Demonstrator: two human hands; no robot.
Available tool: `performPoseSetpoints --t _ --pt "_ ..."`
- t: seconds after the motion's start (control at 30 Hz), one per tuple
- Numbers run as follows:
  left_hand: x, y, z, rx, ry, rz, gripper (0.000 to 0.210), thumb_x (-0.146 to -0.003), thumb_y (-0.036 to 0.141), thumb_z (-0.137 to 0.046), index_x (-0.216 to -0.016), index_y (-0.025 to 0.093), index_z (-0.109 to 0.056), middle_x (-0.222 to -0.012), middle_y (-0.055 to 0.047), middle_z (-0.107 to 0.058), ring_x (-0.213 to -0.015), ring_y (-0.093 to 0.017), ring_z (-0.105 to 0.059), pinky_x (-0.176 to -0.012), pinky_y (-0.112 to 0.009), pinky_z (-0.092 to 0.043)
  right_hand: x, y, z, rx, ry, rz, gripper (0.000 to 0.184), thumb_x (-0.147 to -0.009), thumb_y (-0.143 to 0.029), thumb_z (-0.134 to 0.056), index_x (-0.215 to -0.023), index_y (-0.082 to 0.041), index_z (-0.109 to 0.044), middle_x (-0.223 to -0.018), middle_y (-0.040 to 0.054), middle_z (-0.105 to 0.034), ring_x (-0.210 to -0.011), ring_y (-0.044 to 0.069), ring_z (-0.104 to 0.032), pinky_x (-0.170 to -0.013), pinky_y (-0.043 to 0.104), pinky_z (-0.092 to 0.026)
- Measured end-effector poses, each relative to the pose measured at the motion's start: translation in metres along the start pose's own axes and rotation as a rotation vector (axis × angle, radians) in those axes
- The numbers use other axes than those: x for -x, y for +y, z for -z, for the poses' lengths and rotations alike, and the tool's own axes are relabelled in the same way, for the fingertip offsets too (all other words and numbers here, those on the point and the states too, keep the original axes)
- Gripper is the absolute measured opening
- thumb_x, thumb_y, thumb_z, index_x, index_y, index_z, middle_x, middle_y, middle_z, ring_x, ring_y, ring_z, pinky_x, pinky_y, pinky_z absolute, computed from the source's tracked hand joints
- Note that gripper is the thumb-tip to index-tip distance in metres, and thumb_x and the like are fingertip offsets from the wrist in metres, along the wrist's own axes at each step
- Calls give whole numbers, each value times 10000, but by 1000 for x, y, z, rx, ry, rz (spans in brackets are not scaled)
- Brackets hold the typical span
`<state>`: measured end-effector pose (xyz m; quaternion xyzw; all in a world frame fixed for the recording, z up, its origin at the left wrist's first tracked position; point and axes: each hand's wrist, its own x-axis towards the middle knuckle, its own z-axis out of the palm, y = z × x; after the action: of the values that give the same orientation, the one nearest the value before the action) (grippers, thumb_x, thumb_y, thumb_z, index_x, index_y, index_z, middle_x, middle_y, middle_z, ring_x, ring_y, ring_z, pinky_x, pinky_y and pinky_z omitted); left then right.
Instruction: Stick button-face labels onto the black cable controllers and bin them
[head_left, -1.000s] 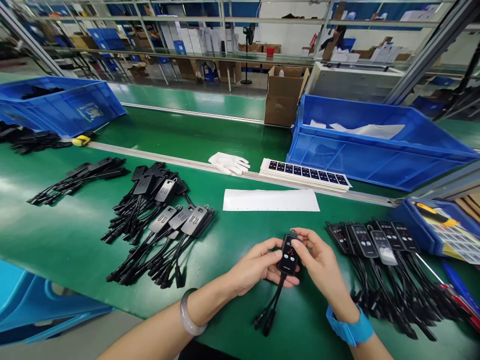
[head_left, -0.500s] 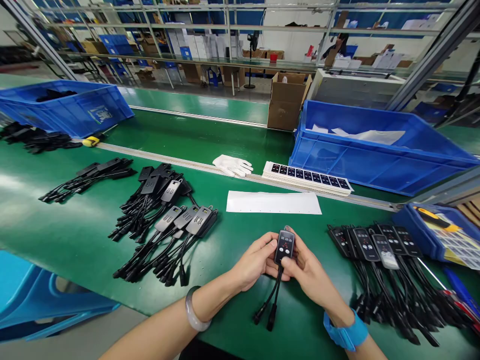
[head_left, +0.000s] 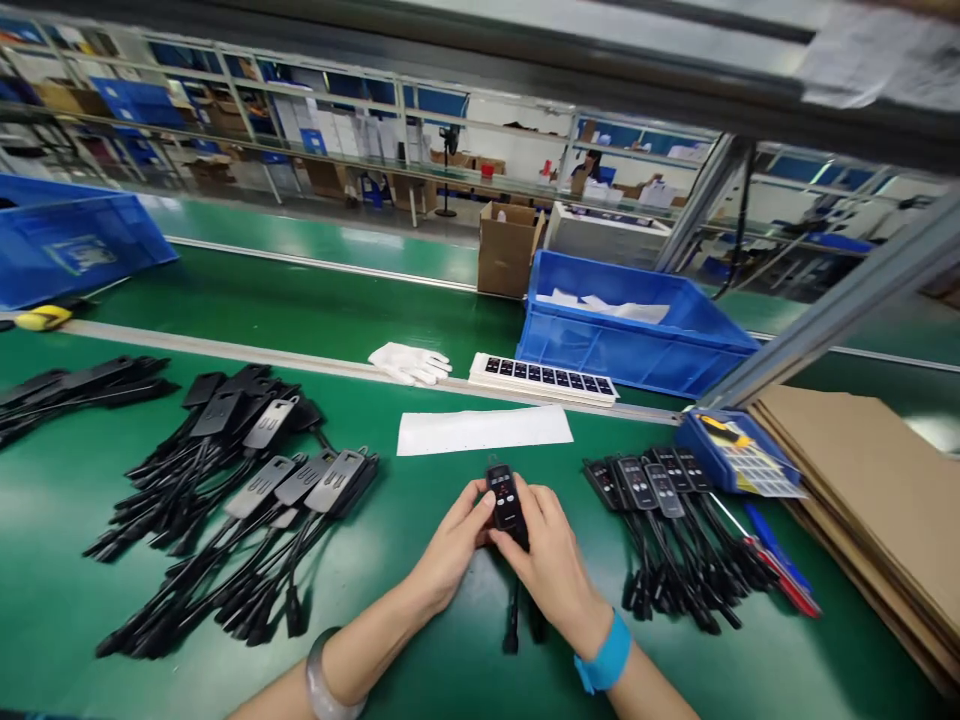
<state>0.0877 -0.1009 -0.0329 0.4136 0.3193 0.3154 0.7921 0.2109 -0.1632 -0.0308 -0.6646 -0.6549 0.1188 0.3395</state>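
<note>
Controller (head_left: pixel 505 500): between both hands above the bench, face up, buttons and display showing, lower end partly behind the right thumb.
Left hand (head_left: pixel 456 545): gripping the controller's left edge, thumb at its buttons.
Right hand (head_left: pixel 553 550): closed on the right edge, fingers alongside, thumb across the lower end.
Cables (head_left: pixel 512 615): hanging below the controller, partly hidden by the right hand.
Change since half a second ago: the controller's top leans left instead of right; the right hand covers more of its side; cardboard sheets (head_left: pixel 870 470) have entered the view at right.
</note>
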Motion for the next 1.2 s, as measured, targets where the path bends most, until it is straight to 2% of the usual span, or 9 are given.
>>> performPoseSetpoints --t 0.13,0.23,0.4,0.53,0.67,0.8,1.0,1.1,1.2 --pt "2 9 -1 -19 -70 56 413 -747 400 -698 -1051 178 -529 -938 -26 -606 -840 -147 -585 -770 -274 -486 1 1 37 211 -71 47 464 -865 -333 -577 -1297 -204 -469 -1050 89 -580 -943 232 -588 -785 347 -524" --pt "2 15 -3 -94 -89 113 472 -666 334 -765 -1035 210 -500 -858 23 -563 -793 -133 -577 -716 -272 -497 14 29 72 559 28 -115 188 -872 -338 -557 -956 -181 -617 -847 79 -591 -754 227 -601 -627 332 -496" --pt "-7 13 -16 -247 -273 103 456 -618 307 -791 -940 192 -490 -784 28 -583 -712 -114 -584 -647 -231 -466 49 84 95 1036 201 -274 283 -817 -421 -600 -690 -172 -565 -668 114 -523 -658 279 -536 -507 342 -395" --pt "-20 3 -29 -318 -378 162 449 -565 360 -811 -812 164 -491 -807 -6 -600 -755 -166 -617 -685 -294 -487 58 92 82 955 275 -193 138 -858 -258 -520 -747 -186 -558 -699 97 -537 -692 265 -527 -571 350 -394" --pt "-28 -1 -29 -655 -448 -55 377 -586 344 -796 -794 169 -535 -766 -7 -605 -746 -167 -576 -718 -319 -461 60 79 73 902 307 -152 120 -844 -123 -472 -785 -190 -552 -734 71 -550 -714 237 -520 -603 341 -384" --pt "-29 1 -21 -1018 -424 -361 334 -547 296 -825 -783 190 -613 -1195 -93 -522 -1167 -285 -440 -965 -433 -372 68 63 65 787 290 -65 116 -849 -101 -466 -802 -186 -530 -740 58 -537 -710 223 -518 -619 337 -381" --pt "-34 -1 -8 -1024 -622 -418 397 -582 429 -799 -799 176 -583 -1509 -141 -189 -1400 -360 -116 -1073 -499 -253 79 52 40 650 292 104 180 -818 -49 -402 -826 -202 -499 -777 56 -555 -708 219 -527 -647 341 -390" --pt "-35 0 -5 -997 -711 -434 440 -606 446 -781 -880 184 -558 -1463 -166 -289 -1381 -348 -209 -1061 -481 -285 82 51 35 595 298 116 208 -812 -35 -377 -836 -201 -501 -783 54 -565 -691 212 -538 -652 339 -408" --pt "-34 2 -6 -1029 -720 -474 605 -602 391 -792 -1110 223 -511 -1268 -125 -491 -1219 -294 -441 -1013 -429 -360 80 50 46 498 139 50 114 -821 -108 -473 -806 -216 -507 -772 23 -565 -665 194 -547 -606 303 -427"
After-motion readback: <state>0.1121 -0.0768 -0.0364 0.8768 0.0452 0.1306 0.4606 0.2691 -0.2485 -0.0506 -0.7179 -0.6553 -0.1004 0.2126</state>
